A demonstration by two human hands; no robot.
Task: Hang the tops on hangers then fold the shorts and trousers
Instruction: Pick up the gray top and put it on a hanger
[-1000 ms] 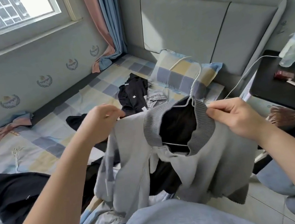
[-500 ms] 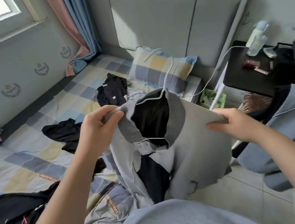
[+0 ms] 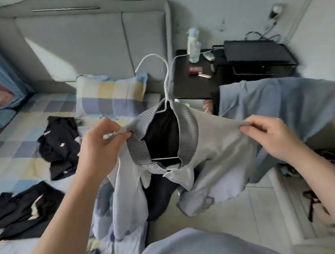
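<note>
A grey jacket (image 3: pixel 216 154) with a ribbed collar and dark lining hangs in the air in front of me on a white hanger (image 3: pixel 166 80), whose hook rises above the collar. My left hand (image 3: pixel 101 147) pinches the jacket's left shoulder beside the collar. My right hand (image 3: pixel 269 135) pinches the right shoulder, stretched out to the side. Its open front and sleeves droop toward the bed edge. Black garments (image 3: pixel 61 144) lie on the checked bed, and more dark clothes (image 3: pixel 23 212) lie at the left.
A checked pillow (image 3: pixel 112 93) leans on the grey headboard (image 3: pixel 80 44). A black bedside table (image 3: pixel 197 81) holds a bottle (image 3: pixel 193 45), small items and a black box (image 3: pixel 259 56). A blue-grey cloth (image 3: pixel 281 100) hangs at the right. Pale tiled floor (image 3: pixel 262 216) lies below.
The view has swung to the right, toward the bedside table. My right hand has slid further out along the jacket's shoulder, pulling it taut. The hanger hook now stands clear above the collar.
</note>
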